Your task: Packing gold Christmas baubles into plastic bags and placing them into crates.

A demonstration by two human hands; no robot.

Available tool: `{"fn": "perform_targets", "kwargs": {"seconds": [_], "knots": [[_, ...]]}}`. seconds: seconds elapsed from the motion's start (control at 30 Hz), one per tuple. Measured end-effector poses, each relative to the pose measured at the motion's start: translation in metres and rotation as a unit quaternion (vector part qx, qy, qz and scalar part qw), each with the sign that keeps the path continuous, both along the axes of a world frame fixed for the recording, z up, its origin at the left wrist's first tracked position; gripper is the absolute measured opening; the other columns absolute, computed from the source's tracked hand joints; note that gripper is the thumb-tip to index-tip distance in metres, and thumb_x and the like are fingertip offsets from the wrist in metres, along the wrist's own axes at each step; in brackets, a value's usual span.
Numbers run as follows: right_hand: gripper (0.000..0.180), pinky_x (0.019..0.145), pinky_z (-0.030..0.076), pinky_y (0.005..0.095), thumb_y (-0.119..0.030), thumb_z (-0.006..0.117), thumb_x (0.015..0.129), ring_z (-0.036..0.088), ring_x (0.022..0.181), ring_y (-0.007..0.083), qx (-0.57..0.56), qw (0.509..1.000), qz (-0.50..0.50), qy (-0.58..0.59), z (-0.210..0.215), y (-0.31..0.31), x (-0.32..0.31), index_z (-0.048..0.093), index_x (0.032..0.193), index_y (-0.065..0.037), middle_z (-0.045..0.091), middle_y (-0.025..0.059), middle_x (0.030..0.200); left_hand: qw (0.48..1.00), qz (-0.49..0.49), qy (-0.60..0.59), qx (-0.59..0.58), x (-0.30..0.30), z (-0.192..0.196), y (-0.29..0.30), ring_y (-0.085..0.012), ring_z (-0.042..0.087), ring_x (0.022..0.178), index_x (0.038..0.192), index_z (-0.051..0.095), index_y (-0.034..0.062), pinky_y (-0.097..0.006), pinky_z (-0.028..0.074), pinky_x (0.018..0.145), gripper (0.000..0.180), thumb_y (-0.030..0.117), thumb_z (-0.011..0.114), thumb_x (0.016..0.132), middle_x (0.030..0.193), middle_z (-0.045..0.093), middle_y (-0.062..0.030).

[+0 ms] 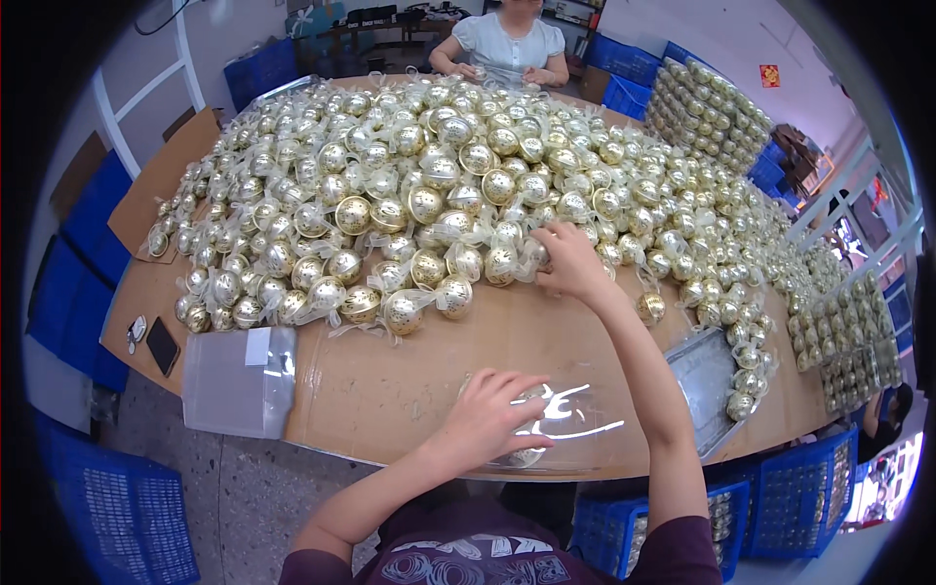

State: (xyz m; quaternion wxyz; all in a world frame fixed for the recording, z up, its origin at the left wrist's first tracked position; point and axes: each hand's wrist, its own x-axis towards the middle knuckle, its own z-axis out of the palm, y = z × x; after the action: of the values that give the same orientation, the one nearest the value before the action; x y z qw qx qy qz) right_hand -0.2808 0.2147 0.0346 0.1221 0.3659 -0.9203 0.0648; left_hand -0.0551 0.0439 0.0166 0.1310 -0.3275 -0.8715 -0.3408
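Observation:
Gold and silver ball ornaments [424, 205] with sheer pale ribbons form a wide heap on the table. At the near edge of this heap my right hand [570, 261] is closed on a ball ornament [535, 255], partly hidden by the fingers. Lower down, my left hand [486, 414] has its thumb and fingers apart over the left end of a clear plastic box [590, 419]. A ball ornament [527, 456] shows beneath the thumb, and another is partly covered by the fingers.
Flat clear plastic packaging [234, 380], a phone [162, 346] and keys lie left; a shiny grey tray [707, 385] lies right. Across the cardboard-covered table [370, 390] sits another person [507, 49]. Blue crates [799, 492] and stacked packs of ornaments [707, 112] stand around.

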Motion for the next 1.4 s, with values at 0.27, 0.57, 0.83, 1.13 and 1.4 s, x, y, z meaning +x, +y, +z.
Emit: {"fn": "perform_targets", "kwargs": {"seconds": [0.27, 0.57, 0.83, 1.13, 1.4], "knots": [[0.083, 0.063, 0.046, 0.0264, -0.009, 0.070, 0.068, 0.055, 0.081, 0.0151, -0.585, 0.634, -0.040, -0.503, 0.001, 0.119, 0.149, 0.028, 0.140, -0.009, 0.054, 0.0076, 0.104, 0.999, -0.008, -0.022, -0.026, 0.000, 0.004, -0.005, -0.0265, 0.052, 0.116, 0.084, 0.066, 0.0106, -0.041, 0.036, 0.098, 0.033, 0.041, 0.075, 0.073, 0.127, 0.057, -0.0072], [0.066, 0.099, 0.045, 0.0313, 0.004, 0.080, 0.067, 0.053, 0.113, 0.0170, -0.339, 0.875, -0.073, -0.337, -0.028, 0.144, 0.234, 0.048, 0.124, -0.003, 0.054, 0.0059, 0.121, 0.999, 0.010, -0.035, -0.021, -0.002, 0.006, -0.003, -0.0253, 0.051, 0.115, 0.084, 0.062, 0.0092, -0.041, 0.034, 0.101, 0.037, 0.044, 0.071, 0.076, 0.126, 0.057, -0.0055], [0.054, 0.085, 0.053, 0.0307, 0.002, 0.072, 0.076, 0.062, 0.101, 0.0192, -0.473, 0.817, -0.064, -0.324, -0.066, 0.074, 0.213, 0.050, 0.126, 0.001, 0.057, 0.0087, 0.117, 0.995, -0.017, 0.023, -0.098, -0.003, 0.002, -0.003, -0.0284, 0.048, 0.117, 0.119, 0.065, 0.0375, -0.043, 0.034, 0.101, 0.038, 0.043, 0.065, 0.082, 0.130, 0.052, -0.0068], [0.061, 0.084, 0.051, 0.0366, -0.012, 0.079, 0.071, 0.060, 0.100, 0.0288, -0.227, 0.965, -0.128, -0.016, -0.024, 0.085, 0.087, 0.053, 0.126, -0.007, 0.054, 0.0161, 0.120, 0.995, -0.019, 0.058, -0.075, 0.002, 0.002, -0.005, -0.0269, 0.050, 0.114, 0.113, 0.069, 0.0303, -0.042, 0.036, 0.096, 0.033, 0.041, 0.064, 0.082, 0.124, 0.055, -0.0079], [0.057, 0.078, 0.049, 0.0364, -0.013, 0.078, 0.067, 0.058, 0.097, 0.0230, -0.191, 0.952, -0.186, -0.151, -0.006, 0.088, 0.046, 0.053, 0.117, -0.006, 0.054, 0.0117, 0.108, 0.996, -0.015, 0.059, -0.062, 0.000, 0.000, -0.002, -0.0264, 0.050, 0.113, 0.113, 0.069, 0.0313, -0.042, 0.037, 0.096, 0.031, 0.039, 0.065, 0.083, 0.125, 0.055, -0.0077]]}}
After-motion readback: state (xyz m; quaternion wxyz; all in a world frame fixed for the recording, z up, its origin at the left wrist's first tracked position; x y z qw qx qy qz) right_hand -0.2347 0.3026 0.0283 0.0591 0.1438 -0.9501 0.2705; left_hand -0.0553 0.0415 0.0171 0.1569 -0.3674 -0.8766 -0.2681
